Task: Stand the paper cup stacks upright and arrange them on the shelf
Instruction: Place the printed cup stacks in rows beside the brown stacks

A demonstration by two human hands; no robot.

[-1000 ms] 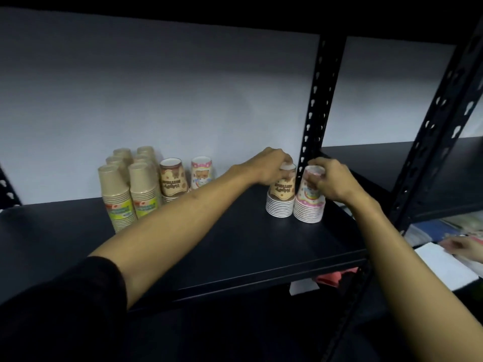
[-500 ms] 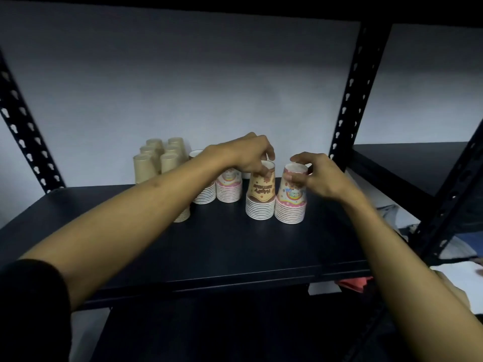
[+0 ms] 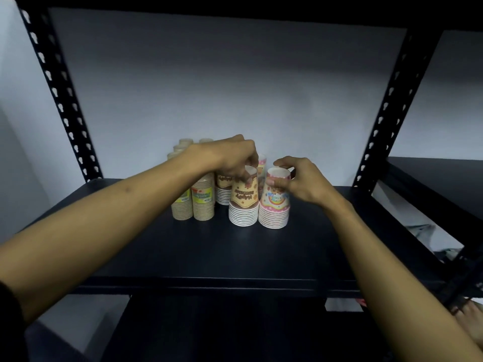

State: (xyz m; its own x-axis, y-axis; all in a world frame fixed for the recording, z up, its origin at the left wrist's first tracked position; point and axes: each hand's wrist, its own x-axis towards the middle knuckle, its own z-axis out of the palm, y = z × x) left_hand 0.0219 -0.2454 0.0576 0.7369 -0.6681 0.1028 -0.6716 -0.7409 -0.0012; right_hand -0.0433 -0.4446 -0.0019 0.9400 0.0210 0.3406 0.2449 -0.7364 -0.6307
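head view: left hand (image 3: 227, 158) reaches over the black shelf (image 3: 209, 254), its grip pinching the top of the brown-printed cup stack (image 3: 243, 202) with curled fingertips. right hand (image 3: 300, 180) grip curls round the top cup of the pink-printed cup stack (image 3: 275, 205), thumb on the near side, fingers over the rim. both stacks stand mouth-down, side by side and touching, directly below the grips. left of the left grip and partly under its wrist stand tan cup stacks (image 3: 194, 205); two more printed stacks (image 3: 223, 190) sit just behind the grips, partly hidden.
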